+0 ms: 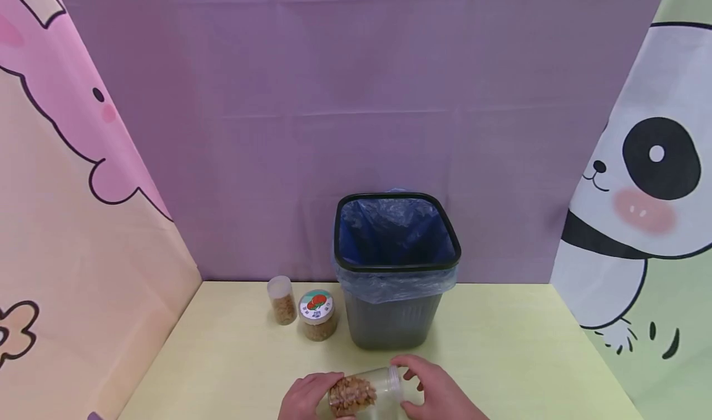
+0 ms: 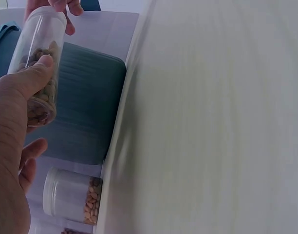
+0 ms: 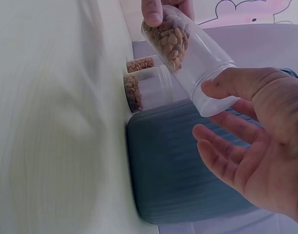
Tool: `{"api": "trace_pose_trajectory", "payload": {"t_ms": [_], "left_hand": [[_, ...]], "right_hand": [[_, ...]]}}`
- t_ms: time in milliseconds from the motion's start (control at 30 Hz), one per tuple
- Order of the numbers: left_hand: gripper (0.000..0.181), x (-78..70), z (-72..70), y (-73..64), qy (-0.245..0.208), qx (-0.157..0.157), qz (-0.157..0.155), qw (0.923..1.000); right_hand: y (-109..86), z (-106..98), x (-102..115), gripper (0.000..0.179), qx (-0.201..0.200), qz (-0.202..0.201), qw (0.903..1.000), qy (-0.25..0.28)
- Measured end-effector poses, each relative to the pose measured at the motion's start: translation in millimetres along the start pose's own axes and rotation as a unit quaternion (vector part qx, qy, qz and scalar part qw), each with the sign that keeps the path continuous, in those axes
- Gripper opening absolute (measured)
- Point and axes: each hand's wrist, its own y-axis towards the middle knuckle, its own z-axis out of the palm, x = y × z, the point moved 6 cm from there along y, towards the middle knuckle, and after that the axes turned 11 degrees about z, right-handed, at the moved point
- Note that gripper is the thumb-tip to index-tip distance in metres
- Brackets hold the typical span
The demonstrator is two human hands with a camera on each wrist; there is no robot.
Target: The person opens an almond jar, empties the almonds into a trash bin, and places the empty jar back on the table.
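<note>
A clear jar (image 1: 378, 380) lies tilted on its side between both hands at the front of the table, with brown nuts or kernels (image 1: 351, 395) gathered toward its base. My left hand (image 1: 308, 396) grips the base end, thumb along the wall in the left wrist view. At the other end my right hand (image 1: 436, 392) pinches the pale lid (image 3: 212, 103) between thumb and fingers, its lower fingers free of it. The lid is on the jar's mouth. The left hand's fingers behind the jar are partly hidden.
A grey trash bin (image 1: 392, 321) with a blue liner (image 1: 397, 287) stands just beyond the hands. Left of it are a round jar (image 1: 318, 318) with a tomato-printed lid and a slim, pale-capped jar (image 1: 282, 299). A purple cloth wall (image 1: 278, 130) rises behind.
</note>
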Motion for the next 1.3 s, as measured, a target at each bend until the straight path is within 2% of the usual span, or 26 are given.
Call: {"api": "trace_pose_trajectory", "payload": {"t_ms": [133, 233, 500, 633, 800, 1100, 1300], "left_hand": [[0.063, -2.1, 0.9, 0.7, 0.007, 0.003, 0.026, 0.9996], [0.062, -3.8, 2.8, 1.9, 0.018, 0.011, 0.03, 0.9993], [0.059, -8.1, 0.7, 5.4, 0.025, 0.003, 0.008, 0.9997], [0.058, -7.9, -1.1, 5.1, 0.01, 0.028, -0.006, 0.9996], [0.057, -4.9, -2.4, 1.8, -0.005, 0.039, -0.017, 0.9991], [0.059, -3.5, -4.8, 1.9, 0.004, 0.028, 0.017, 0.9995], [0.058, -3.9, -6.6, 2.1, -0.009, 0.034, 0.029, 0.9989]], "right_hand": [[-1.8, -2, 1, 0.054, 0.002, 0.016, 0.9998, -0.01], [-3.5, -4, 3, 0.056, -0.003, 0.013, 0.9997, -0.019], [-4.6, -7, -3, 0.053, -0.004, 0.02, 0.9997, -0.014], [-6.5, -15, -5, 0.052, -0.027, 0.015, 0.9992, -0.024], [-9.6, -26, -10, 0.052, -0.069, 0.023, 0.9971, -0.023], [-13.4, -34, -24, 0.055, -0.103, 0.035, 0.9931, -0.044], [-18.6, -44, -39, 0.056, -0.116, 0.086, 0.9885, -0.045]]}}
